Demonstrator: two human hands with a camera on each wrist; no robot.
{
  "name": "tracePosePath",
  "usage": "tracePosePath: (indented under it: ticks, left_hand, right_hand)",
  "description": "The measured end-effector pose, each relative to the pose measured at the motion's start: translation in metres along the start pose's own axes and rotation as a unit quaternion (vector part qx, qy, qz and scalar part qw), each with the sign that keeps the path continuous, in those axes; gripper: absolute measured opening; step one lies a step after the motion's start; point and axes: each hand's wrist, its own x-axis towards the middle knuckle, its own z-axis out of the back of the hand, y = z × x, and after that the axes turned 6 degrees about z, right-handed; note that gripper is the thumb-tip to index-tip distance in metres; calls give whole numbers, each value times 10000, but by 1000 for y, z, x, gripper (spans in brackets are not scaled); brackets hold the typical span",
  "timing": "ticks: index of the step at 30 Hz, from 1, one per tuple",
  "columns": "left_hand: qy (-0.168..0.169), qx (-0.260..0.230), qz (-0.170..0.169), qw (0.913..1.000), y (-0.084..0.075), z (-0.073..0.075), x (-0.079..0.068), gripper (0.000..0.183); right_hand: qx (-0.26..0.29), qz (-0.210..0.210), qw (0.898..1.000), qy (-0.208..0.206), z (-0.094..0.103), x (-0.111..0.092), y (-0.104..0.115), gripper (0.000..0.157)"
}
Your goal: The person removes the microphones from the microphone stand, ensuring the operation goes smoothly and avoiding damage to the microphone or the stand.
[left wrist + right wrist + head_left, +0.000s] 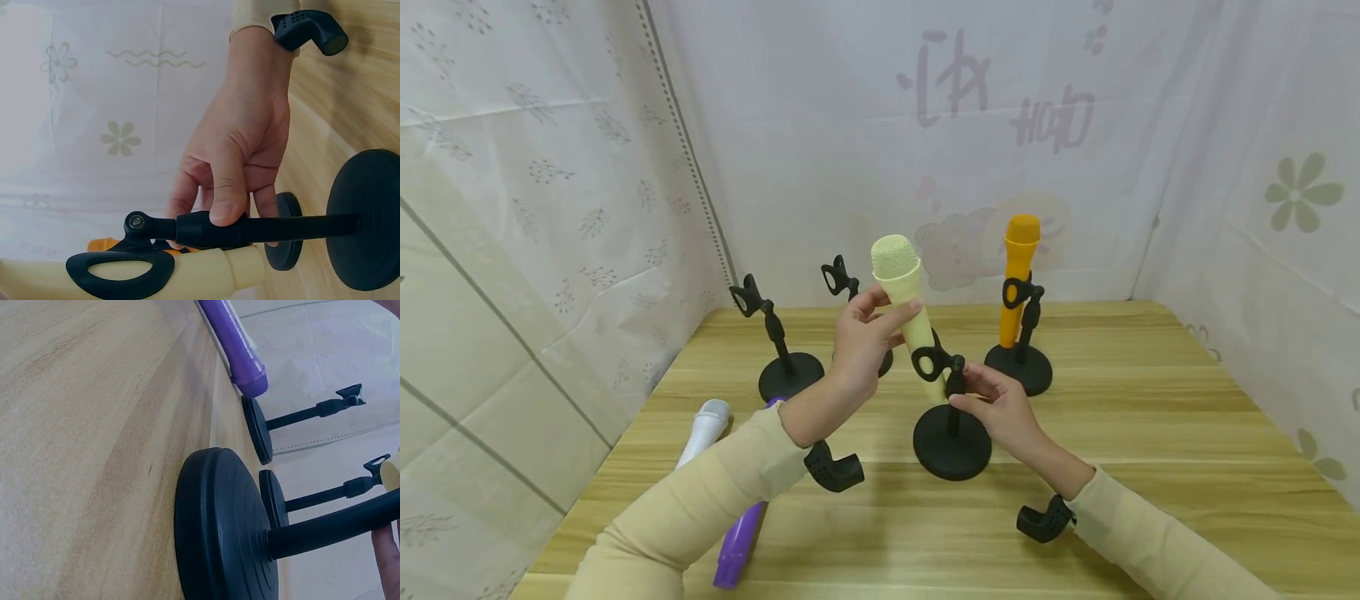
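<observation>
A: Where is the pale yellow microphone [917, 325]?
B: It is near the middle of the head view, leaning, with its round top toward the upper left of the frame.
A: And how is each grip?
B: The left hand [865, 337] holds this microphone by its upper body, between thumb and fingers. The right hand [1003, 408] pinches the pole of the black stand [951, 450], whose clip is against the microphone's lower body; if it sits fully inside, I cannot tell.
A: What is around them?
B: At right of centre, another stand [1021, 371] carries the orange microphone [1021, 246]. At left of centre, two further stands [790, 377] are on the surface [1135, 417].
A: And at lower left?
B: There lie a white microphone [703, 429] and a long purple thing [741, 537], both partly covered by the sleeve [700, 492]
</observation>
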Motion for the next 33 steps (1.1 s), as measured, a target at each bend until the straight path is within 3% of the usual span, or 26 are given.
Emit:
tracePosePath:
  ticks: [19,33]
  left_hand:
    - [54,-327,-89,9994,-7,2,1,31]
    - [-123,-567,-3,9983,-9,5,1,31]
  right_hand:
    - [-20,52,10000,25,1,0,-2,41]
    - [-29,74,9999,96,0,-1,-2,39]
